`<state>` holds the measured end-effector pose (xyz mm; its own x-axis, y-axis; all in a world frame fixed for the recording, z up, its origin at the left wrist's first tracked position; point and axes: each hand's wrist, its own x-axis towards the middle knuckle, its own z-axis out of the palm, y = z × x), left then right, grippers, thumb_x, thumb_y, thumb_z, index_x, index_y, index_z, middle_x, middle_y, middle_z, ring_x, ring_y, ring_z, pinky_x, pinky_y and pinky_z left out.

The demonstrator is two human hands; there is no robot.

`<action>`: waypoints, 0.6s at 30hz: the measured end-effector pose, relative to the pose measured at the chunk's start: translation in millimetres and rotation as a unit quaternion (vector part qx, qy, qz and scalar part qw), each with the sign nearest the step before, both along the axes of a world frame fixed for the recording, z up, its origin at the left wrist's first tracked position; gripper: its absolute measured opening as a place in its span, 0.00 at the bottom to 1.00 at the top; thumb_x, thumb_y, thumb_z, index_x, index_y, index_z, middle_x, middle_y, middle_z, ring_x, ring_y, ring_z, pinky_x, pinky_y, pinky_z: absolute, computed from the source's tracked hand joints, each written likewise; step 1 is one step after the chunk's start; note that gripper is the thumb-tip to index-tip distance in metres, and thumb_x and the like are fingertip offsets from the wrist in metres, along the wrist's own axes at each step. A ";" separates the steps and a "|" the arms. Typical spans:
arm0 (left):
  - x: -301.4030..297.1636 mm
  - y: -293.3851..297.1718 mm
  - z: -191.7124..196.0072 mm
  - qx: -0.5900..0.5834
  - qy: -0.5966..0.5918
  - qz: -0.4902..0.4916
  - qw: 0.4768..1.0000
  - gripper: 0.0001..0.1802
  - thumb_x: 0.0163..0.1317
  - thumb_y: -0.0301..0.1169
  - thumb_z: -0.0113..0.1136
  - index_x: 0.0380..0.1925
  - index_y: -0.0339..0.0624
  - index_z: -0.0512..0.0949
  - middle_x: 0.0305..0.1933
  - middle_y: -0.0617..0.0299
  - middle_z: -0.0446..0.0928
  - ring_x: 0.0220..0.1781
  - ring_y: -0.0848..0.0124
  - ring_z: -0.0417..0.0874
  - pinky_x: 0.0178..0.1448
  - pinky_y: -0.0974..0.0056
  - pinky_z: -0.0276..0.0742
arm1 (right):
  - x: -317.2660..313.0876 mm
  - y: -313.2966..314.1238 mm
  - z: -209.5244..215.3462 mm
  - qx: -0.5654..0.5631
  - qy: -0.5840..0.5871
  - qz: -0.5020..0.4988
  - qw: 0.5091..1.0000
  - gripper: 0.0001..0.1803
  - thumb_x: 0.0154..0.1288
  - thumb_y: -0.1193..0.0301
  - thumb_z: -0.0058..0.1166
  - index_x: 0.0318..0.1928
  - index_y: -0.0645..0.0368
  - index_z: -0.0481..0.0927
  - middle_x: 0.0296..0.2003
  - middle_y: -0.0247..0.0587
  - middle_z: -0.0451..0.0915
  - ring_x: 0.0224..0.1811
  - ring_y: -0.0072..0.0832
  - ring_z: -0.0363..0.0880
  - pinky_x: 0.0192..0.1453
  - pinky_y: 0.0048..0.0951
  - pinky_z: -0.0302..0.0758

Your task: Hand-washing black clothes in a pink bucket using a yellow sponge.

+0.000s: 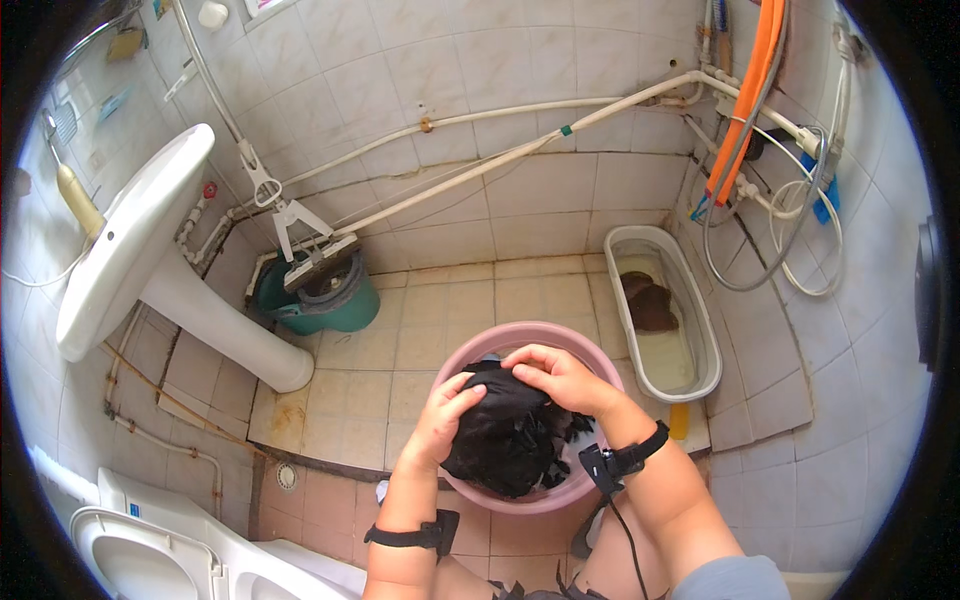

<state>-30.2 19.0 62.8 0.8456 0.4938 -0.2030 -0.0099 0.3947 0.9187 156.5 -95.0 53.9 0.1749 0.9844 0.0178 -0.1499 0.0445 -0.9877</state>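
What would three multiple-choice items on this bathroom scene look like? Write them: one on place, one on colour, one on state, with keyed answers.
1. Where does the green mop bucket stand?
A. Beside the white pedestal sink
B. Inside the toilet
C. On the wall pipes

2. What colour is the round basin under the hands?
A. Blue
B. Pink
C. Yellow

3. What are the left hand and right hand doing?
A. Hanging free
B. Holding the mop
C. Gripping the black cloth

Answers: 1 A, it sits on the floor just right of the sink's pedestal. 2 B, its rim shows pink. 3 C, both hands press on the dark bundle in the basin.
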 end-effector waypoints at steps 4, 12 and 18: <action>-3.9 1.6 1.5 -0.116 -0.042 0.047 0.991 0.20 0.61 0.29 0.58 0.53 0.37 0.73 0.45 0.60 0.79 0.46 0.71 0.80 0.54 0.68 0.74 | -7.2 -4.9 11.4 0.032 -0.109 0.008 0.993 0.17 0.65 0.66 0.57 0.53 0.58 0.78 0.43 0.38 0.81 0.48 0.25 0.77 0.54 0.29 0.73; 18.3 -13.8 -20.7 0.456 0.052 0.084 0.884 0.25 0.61 0.26 0.54 0.60 0.38 0.69 0.52 0.43 0.77 0.59 0.53 0.76 0.62 0.59 0.69 | -25.7 8.7 -5.4 0.064 -0.282 -0.252 0.924 0.13 0.64 0.74 0.51 0.48 0.62 0.79 0.44 0.52 0.81 0.45 0.41 0.82 0.53 0.35 0.75; 22.9 -18.3 -21.4 0.436 0.107 0.131 0.884 0.16 0.60 0.21 0.49 0.48 0.37 0.76 0.49 0.46 0.79 0.55 0.53 0.78 0.58 0.59 0.71 | -50.3 18.6 -10.5 0.157 -0.479 -0.287 0.815 0.16 0.59 0.78 0.54 0.50 0.59 0.76 0.31 0.49 0.76 0.30 0.46 0.78 0.32 0.41 0.76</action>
<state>-7.4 0.7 41.4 0.6679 0.7138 0.2107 0.2141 -0.4555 0.8641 106.2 -76.4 43.4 0.3626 0.6656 0.6523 0.8172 0.1093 -0.5659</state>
